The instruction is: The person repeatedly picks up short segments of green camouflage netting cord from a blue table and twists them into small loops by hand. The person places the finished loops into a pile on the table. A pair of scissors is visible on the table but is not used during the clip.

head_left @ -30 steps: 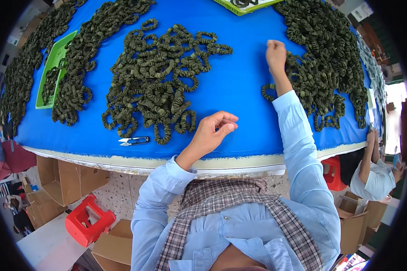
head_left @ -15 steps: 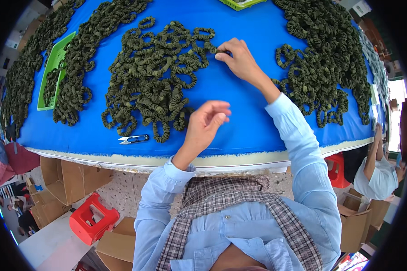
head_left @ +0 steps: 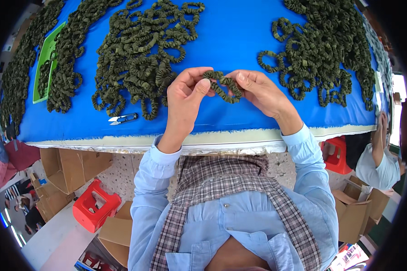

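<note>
A dark olive-green scrunchie [head_left: 229, 85] is stretched into a loop between my two hands, above the blue cloth near the table's front edge. My left hand [head_left: 185, 92] pinches its left end between thumb and fingers. At its other end, the thumb and fingers of my right hand [head_left: 263, 92] grip it. Left of my hands lies a loose pile of matching scrunchies [head_left: 138, 58]; another pile [head_left: 316, 58] is on the right. Small thread snips [head_left: 123, 119] rest on the cloth below the left pile.
A green plastic basket [head_left: 37, 86] stands at the far left, beside more scrunchies. Under the table edge are cardboard boxes [head_left: 77, 171] and red stools [head_left: 95, 205], [head_left: 334, 156]. Another person's arm [head_left: 379, 149] reaches to the table at the right.
My right hand has come back from the left pile's edge toward me with a scrunchie. My left hand has moved slightly up and left and now holds it too.
</note>
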Demonstrator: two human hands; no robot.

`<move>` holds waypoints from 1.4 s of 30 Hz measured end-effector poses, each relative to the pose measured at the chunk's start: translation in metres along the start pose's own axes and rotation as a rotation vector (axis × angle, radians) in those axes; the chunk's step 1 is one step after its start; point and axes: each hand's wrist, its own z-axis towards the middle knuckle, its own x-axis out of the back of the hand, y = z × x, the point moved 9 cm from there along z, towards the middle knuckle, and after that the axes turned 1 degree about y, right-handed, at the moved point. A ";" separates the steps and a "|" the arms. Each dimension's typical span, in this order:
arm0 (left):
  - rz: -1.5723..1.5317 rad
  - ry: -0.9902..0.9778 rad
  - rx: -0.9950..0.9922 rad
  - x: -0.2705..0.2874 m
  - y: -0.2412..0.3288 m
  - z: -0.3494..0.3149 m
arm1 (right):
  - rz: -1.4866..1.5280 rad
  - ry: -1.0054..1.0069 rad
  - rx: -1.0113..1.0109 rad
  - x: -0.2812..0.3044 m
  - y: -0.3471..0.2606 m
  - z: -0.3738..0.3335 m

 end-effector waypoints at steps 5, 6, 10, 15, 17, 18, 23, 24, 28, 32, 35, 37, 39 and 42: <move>-0.086 0.027 0.084 -0.005 -0.017 -0.005 | -0.093 0.028 -0.011 0.014 0.008 -0.012; -0.109 0.023 0.103 -0.008 -0.020 -0.005 | -0.076 0.035 -0.016 0.016 0.010 -0.014; -0.214 -0.006 0.159 -0.020 -0.026 -0.007 | 0.007 0.061 -0.019 0.020 0.011 -0.015; -0.315 -0.050 0.238 -0.026 -0.033 -0.007 | 0.161 0.078 0.013 0.031 0.019 -0.013; -0.339 -0.046 0.266 -0.025 -0.037 -0.008 | 0.218 0.050 -0.006 0.031 0.019 -0.013; -0.356 -0.036 0.275 -0.025 -0.038 -0.008 | 0.224 0.053 -0.012 0.031 0.020 -0.012; -0.440 -0.001 0.310 -0.019 -0.047 -0.007 | 0.266 0.053 -0.039 0.029 0.022 -0.012; -0.479 0.009 0.311 -0.018 -0.048 -0.006 | 0.278 0.055 -0.050 0.028 0.022 -0.012; -0.633 0.043 0.348 -0.016 -0.056 -0.002 | 0.313 0.058 -0.064 0.023 0.023 -0.011; -0.739 0.041 0.397 -0.015 -0.064 -0.003 | 0.318 0.059 -0.076 0.023 0.026 -0.010; -0.765 0.055 0.421 -0.016 -0.066 -0.002 | 0.325 0.066 -0.086 0.023 0.027 -0.010; -0.744 0.063 0.417 -0.018 -0.065 -0.001 | 0.335 0.071 -0.082 0.024 0.027 -0.011; -0.740 0.081 0.419 -0.019 -0.064 -0.002 | 0.352 0.069 -0.078 0.025 0.028 -0.011; -0.744 0.080 0.396 -0.019 -0.065 -0.001 | 0.375 0.061 -0.068 0.026 0.027 -0.011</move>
